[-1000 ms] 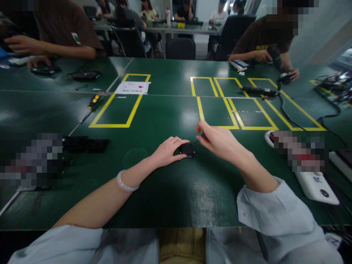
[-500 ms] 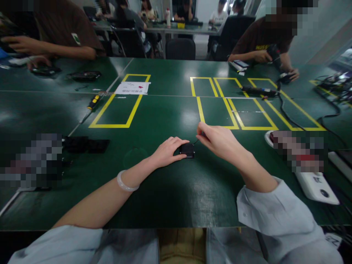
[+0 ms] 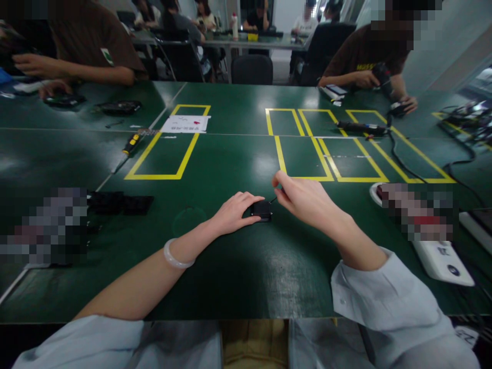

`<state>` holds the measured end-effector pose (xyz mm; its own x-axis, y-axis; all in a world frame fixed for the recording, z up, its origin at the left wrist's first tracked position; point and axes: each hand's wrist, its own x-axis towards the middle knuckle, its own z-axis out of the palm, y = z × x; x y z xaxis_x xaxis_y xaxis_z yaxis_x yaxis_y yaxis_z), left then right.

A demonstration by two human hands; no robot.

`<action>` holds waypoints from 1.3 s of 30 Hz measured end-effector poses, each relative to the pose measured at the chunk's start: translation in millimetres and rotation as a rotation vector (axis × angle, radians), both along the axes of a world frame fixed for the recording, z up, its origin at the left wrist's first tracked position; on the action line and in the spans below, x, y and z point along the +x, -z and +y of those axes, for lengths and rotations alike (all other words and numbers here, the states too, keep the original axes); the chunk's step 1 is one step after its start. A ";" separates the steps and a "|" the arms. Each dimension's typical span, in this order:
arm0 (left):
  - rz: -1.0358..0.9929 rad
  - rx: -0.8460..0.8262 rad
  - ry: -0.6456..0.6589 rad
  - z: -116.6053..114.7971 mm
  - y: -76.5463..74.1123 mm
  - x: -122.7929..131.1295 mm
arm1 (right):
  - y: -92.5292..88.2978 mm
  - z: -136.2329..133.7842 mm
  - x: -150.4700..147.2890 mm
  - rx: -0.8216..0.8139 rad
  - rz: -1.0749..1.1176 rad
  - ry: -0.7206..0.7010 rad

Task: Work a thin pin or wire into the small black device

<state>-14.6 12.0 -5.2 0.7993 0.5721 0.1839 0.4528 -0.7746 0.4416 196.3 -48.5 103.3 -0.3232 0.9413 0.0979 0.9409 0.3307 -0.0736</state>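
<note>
On the green table in front of me lies a small black box-shaped part [image 3: 262, 210] with shiny screws at its edges. My left hand [image 3: 236, 211] grips it from the left, fingers along the far edge and thumb along the near one. Up and to the right, my right hand [image 3: 302, 197] pinches a thin dark rod [image 3: 273, 200], like a hex key. The rod's lower end meets the part's far right corner. My right fingers hide its upper portion.
Black parts [image 3: 136, 203] lie to the left, and a white device [image 3: 442, 261] is at the right. Farther off are a yellow-black screwdriver [image 3: 131, 143], a paper sheet [image 3: 185, 124] and a black electric screwdriver [image 3: 363, 127] with its cord. Two co-workers sit across the table.
My right fingers have shifted slightly left and turned about the rod. My left hand and the black part stay in place.
</note>
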 end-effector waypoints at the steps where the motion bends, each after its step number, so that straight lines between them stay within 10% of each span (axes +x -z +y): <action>1: 0.001 0.003 -0.001 0.0 0.1 -0.2 | 0.0 -0.4 -0.2 0.002 -0.001 -0.002; 39: 0.004 0.009 -0.004 0.8 1.7 0.3 | 0.4 -2.9 -1.4 0.001 -0.012 -0.016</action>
<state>-14.3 12.7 -6.9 0.7979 0.5735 0.1855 0.4577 -0.7768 0.4326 194.9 -51.4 102.9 -0.3390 0.9360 0.0945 0.9364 0.3454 -0.0625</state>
